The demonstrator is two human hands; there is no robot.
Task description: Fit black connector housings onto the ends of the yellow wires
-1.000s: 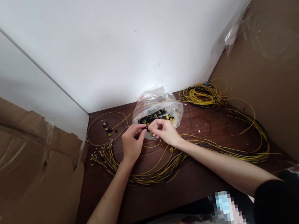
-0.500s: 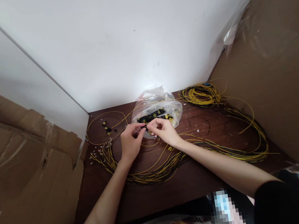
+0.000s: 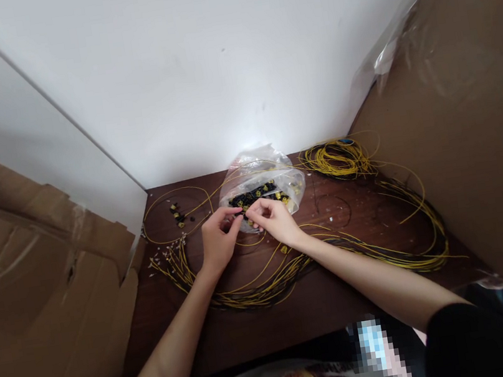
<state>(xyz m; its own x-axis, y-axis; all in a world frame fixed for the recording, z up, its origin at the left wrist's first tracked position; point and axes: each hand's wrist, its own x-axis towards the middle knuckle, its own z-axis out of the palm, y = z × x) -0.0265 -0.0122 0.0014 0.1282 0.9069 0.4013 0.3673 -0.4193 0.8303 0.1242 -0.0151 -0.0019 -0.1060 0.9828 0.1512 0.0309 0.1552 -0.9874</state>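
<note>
My left hand is closed in a pinch, thumb and forefinger on a small dark connector piece. Right beside it, my right hand also pinches, its fingertips almost touching the left ones. A thin yellow wire curves up to the right fingers, which seem to hold its end; the tip is too small to make out. Just behind both hands lies a clear plastic bag of black and yellow connectors. Below the wrists stretches a long bundle of yellow and black wires with small terminals at its left end.
Several loose connectors lie at the left on the brown table. A coiled wire bundle sits at the back right. Cardboard stands on the right, more cardboard on the left, and a white wall behind.
Both hands keep their pinch in nearly the same place, with only slight fingertip movement. The whole view has shifted slightly.
</note>
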